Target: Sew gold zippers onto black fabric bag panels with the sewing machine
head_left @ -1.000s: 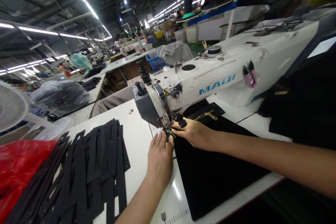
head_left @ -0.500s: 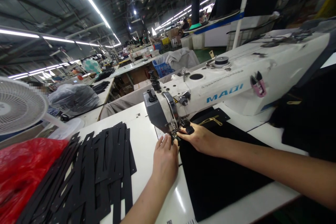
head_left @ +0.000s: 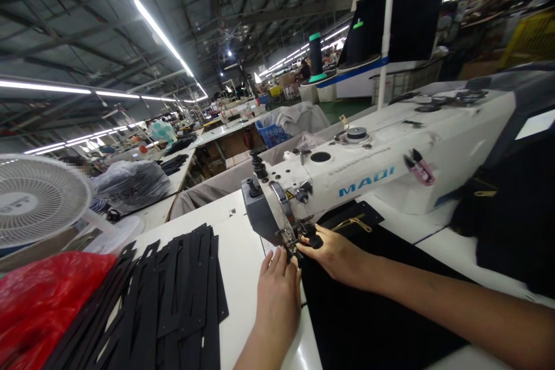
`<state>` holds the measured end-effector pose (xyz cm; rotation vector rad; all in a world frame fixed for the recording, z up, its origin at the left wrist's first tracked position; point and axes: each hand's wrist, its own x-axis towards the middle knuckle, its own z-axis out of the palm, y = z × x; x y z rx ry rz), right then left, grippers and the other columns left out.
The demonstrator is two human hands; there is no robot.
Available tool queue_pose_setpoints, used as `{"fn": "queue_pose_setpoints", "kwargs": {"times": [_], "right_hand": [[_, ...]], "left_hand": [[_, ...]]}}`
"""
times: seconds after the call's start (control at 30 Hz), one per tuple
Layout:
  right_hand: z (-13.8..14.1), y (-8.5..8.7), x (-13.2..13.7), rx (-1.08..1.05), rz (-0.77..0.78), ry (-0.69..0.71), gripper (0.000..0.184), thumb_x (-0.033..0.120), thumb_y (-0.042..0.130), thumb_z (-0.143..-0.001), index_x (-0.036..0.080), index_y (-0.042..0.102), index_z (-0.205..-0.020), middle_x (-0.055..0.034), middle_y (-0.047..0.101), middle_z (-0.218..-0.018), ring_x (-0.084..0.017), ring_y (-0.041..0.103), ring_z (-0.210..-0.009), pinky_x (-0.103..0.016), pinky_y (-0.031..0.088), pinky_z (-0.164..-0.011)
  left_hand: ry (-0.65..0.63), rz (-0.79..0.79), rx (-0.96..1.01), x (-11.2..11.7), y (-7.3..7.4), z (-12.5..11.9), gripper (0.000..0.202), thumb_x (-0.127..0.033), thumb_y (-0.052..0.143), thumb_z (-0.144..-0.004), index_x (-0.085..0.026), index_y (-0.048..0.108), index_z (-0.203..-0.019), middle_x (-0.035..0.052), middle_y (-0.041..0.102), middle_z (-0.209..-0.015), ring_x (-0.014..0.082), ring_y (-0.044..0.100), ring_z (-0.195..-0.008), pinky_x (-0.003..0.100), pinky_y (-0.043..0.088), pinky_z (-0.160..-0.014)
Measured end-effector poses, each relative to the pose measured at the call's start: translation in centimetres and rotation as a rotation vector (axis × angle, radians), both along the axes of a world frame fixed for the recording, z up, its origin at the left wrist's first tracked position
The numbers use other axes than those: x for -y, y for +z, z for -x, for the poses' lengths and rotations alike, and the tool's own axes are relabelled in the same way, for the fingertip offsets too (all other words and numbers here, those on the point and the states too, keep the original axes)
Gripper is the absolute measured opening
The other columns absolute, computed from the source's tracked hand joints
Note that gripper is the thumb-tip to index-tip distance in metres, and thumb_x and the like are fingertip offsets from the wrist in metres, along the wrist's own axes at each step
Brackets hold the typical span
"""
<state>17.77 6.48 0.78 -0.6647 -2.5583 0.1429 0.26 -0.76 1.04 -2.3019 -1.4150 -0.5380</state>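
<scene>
A white sewing machine (head_left: 368, 179) stands over a black fabric panel (head_left: 373, 324). My left hand (head_left: 280, 298) is just in front of the presser foot (head_left: 291, 241), fingers together and closed on the fabric's left edge; what lies under the fingertips is mostly hidden. From the right, my right hand (head_left: 340, 255) reaches to the same spot, its thumb and fingers closed at the fabric beside the foot. A gold zipper (head_left: 353, 221) with its pull shows on the black cloth behind my right hand.
Black strips (head_left: 182, 295) are piled on the white table (head_left: 240, 300) at left, beside a red plastic bag (head_left: 47, 306) and a white fan (head_left: 32, 202). Pink-handled thread snips (head_left: 420, 169) sit on the machine arm. More black fabric (head_left: 520, 214) lies at right. Thread cones (head_left: 316, 60) stand behind.
The whole view has shifted so that the machine and hands appear lower. Both hands stay by the presser foot, with little visible change in the fabric.
</scene>
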Motion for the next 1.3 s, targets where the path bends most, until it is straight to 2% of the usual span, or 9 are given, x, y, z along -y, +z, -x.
{"fn": "queue_pose_setpoints", "kwargs": {"times": [0.2, 0.37, 0.8, 0.9, 0.97, 1.03, 1.13, 1.23, 1.3], "right_hand": [[0.1, 0.2, 0.0, -0.048, -0.015, 0.015, 0.035, 0.005, 0.037, -0.083, 0.014, 0.06, -0.107, -0.0091, 0.062, -0.099, -0.022, 0.054, -0.093, -0.041, 0.041, -0.089], [0.2, 0.3, -0.2, -0.06, -0.03, 0.004, 0.032, 0.004, 0.036, -0.084, 0.013, 0.063, -0.1, -0.01, 0.063, -0.095, -0.022, 0.054, -0.09, -0.04, 0.043, -0.085], [0.3, -0.1, 0.4, -0.147, -0.019, -0.029, 0.028, 0.008, 0.038, -0.086, 0.016, 0.062, -0.099, -0.0082, 0.063, -0.093, -0.02, 0.056, -0.088, -0.04, 0.043, -0.089], [0.5, -0.4, 0.2, -0.152, -0.039, -0.119, 0.022, 0.015, 0.044, -0.086, 0.012, 0.063, -0.097, -0.0129, 0.063, -0.101, -0.024, 0.055, -0.098, -0.046, 0.038, -0.096], [0.4, -0.7, 0.5, -0.115, -0.053, -0.209, 0.028, 0.023, 0.05, -0.083, 0.009, 0.061, -0.105, -0.0172, 0.06, -0.112, -0.029, 0.05, -0.111, -0.052, 0.031, -0.101], [0.1, -1.0, 1.8, -0.067, -0.091, -0.263, 0.041, 0.027, 0.053, -0.082, 0.006, 0.056, -0.117, -0.02, 0.055, -0.121, -0.033, 0.042, -0.12, -0.056, 0.028, -0.102], [-1.3, -1.3, 5.7, -0.028, -0.217, -0.28, 0.055, 0.031, 0.051, -0.083, 0.001, 0.044, -0.128, -0.0229, 0.045, -0.132, -0.033, 0.034, -0.127, -0.054, 0.033, -0.099], [-3.2, -1.2, 10.6, -0.001, -0.308, -0.272, 0.061, 0.036, 0.05, -0.083, 0.001, 0.04, -0.132, -0.0235, 0.04, -0.135, -0.034, 0.036, -0.125, -0.052, 0.04, -0.092], [-4.1, -1.1, 13.2, 0.002, -0.327, -0.255, 0.055, 0.036, 0.049, -0.083, 0.006, 0.045, -0.129, -0.0224, 0.045, -0.132, -0.036, 0.042, -0.12, -0.051, 0.043, -0.086]], "left_hand": [[-0.006, 0.013, 0.019, -0.2, 0.2, -0.2, 0.021, -0.009, 0.043, -0.084, -0.011, 0.061, -0.094, 0.0172, 0.066, -0.104, 0.0279, 0.062, -0.1, 0.048, 0.05, -0.09], [0.0, 0.033, 0.046, -0.4, 0.5, -0.3, 0.019, -0.009, 0.042, -0.084, -0.013, 0.06, -0.091, 0.0152, 0.066, -0.102, 0.0265, 0.063, -0.099, 0.049, 0.05, -0.09], [0.005, 0.039, 0.044, -0.1, 0.1, -0.2, 0.018, -0.008, 0.046, -0.082, -0.01, 0.06, -0.092, 0.0201, 0.065, -0.106, 0.0303, 0.061, -0.103, 0.05, 0.05, -0.089], [0.021, 0.037, 0.058, -0.2, 0.0, -0.1, 0.019, -0.01, 0.047, -0.082, -0.01, 0.06, -0.094, 0.0199, 0.064, -0.108, 0.0312, 0.06, -0.103, 0.051, 0.051, -0.087], [0.026, 0.03, 0.069, 0.1, 0.1, -0.1, 0.02, -0.01, 0.046, -0.082, -0.011, 0.06, -0.097, 0.0192, 0.064, -0.109, 0.0312, 0.06, -0.104, 0.052, 0.052, -0.086], [0.014, 0.035, 0.079, 1.0, 0.2, 0.0, 0.023, -0.01, 0.044, -0.083, -0.012, 0.06, -0.1, 0.0175, 0.064, -0.111, 0.0298, 0.06, -0.105, 0.052, 0.052, -0.085], [-0.002, 0.073, 0.092, 3.8, 0.5, 0.4, 0.033, -0.009, 0.042, -0.084, -0.014, 0.055, -0.113, 0.0155, 0.06, -0.119, 0.0272, 0.056, -0.112, 0.051, 0.051, -0.088], [-0.005, 0.174, 0.091, 7.3, 0.7, 0.6, 0.048, -0.01, 0.044, -0.083, -0.016, 0.041, -0.13, 0.0146, 0.052, -0.129, 0.0272, 0.048, -0.12, 0.051, 0.047, -0.093], [-0.009, 0.247, 0.129, 9.3, 1.2, 0.5, 0.051, -0.01, 0.045, -0.083, -0.02, 0.037, -0.132, 0.0127, 0.05, -0.132, 0.0265, 0.045, -0.123, 0.055, 0.041, -0.098]]}}
